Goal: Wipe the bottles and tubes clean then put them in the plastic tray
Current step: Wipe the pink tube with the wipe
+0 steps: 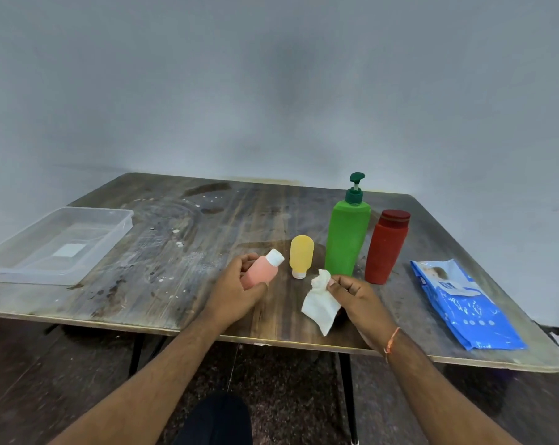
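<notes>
On worn wooden table (162,239), near front edge: left hand (236,289) wraps fingers round pink tube (259,275), smooth plastic w/ white cap tilted up-right; fingers hide the tube's lower end. Right hand (356,297) pinches a crumpled white wipe (319,300) btwn thumb & fingertips, wipe hanging down in a soft point; its top is bunched, palm side not visible. Wipe and tube are apart, not touching.

Just behind the hands: yellow tube (301,255), rounded, translucent-looking, standing on its pale cap. Beside it to the right, tall green pump bottle (348,239), matte, darker green pump head. Next right, red bottle (388,247) w/ dark red flat cap, leaning slightly. Print on all of them, if any, can't be made out.

Far left: clear plastic tray (117,232), rectangular, shallow, white patch showing on its base; its left corner cut off by frame. Far right: blue glossy wipes pack (467,303), lying flat, crinkled, label too blurred to read. Tabletop scuffed, w/ white specks & dark stains.
</notes>
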A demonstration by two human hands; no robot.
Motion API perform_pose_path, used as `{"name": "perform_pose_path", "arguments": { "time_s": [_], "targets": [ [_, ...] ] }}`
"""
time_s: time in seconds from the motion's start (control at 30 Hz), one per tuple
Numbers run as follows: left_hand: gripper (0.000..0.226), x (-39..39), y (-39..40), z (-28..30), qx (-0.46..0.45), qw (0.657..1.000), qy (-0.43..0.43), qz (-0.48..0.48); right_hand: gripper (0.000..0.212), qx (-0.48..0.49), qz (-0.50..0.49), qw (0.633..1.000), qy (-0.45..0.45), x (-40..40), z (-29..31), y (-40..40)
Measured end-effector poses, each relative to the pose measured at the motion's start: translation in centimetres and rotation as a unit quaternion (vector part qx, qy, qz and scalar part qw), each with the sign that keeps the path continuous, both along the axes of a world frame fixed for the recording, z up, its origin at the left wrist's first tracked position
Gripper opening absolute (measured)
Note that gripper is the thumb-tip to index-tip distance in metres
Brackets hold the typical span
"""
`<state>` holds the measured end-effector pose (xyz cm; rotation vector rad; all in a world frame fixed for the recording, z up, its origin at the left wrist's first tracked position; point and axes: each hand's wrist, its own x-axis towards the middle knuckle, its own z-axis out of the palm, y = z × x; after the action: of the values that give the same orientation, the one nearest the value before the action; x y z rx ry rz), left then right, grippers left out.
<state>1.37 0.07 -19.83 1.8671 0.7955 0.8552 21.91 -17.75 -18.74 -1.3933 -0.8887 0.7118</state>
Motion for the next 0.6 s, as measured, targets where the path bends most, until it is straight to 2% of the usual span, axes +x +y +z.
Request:
{"name": "perform_pose_path", "arguments": {
  "time_s": [0.07, 0.17, 0.33, 0.43, 0.6],
  "targets": [
    [0.065, -0.1, 0.2, -0.1, -0.052, 0.997, -0.060, -0.006, 0.020, -0.008, -0.013, 1.000, -0.007, 0.6, 0.0, -0.7],
    [0.071, -0.5, 0.6, -0.1, -0.082, 0.991, -0.105, 0.022, 0.020, -0.020, -0.017, 0.999, -0.023, 1.5, -0.2, -1.5],
    [0.049, -0.5, 0.6, 0.2, -0.122, 0.973, -0.190, 0.050, 0.021, -0.001, -0.021, 1.000, -0.017, 2.1, -0.6, -1.7],
    [0.040, -0.4, 0.9, 0.2, -0.132, 0.969, -0.204, 0.054, 0.021, -0.003, -0.026, 0.999, -0.026, 1.8, -0.5, -1.7],
    [0.048, 0.0, 1.3, 0.3, -0.123, 0.972, -0.194, 0.057, 0.020, 0.008, -0.030, 0.999, -0.027, 1.4, -0.2, -1.9]
  ]
}}
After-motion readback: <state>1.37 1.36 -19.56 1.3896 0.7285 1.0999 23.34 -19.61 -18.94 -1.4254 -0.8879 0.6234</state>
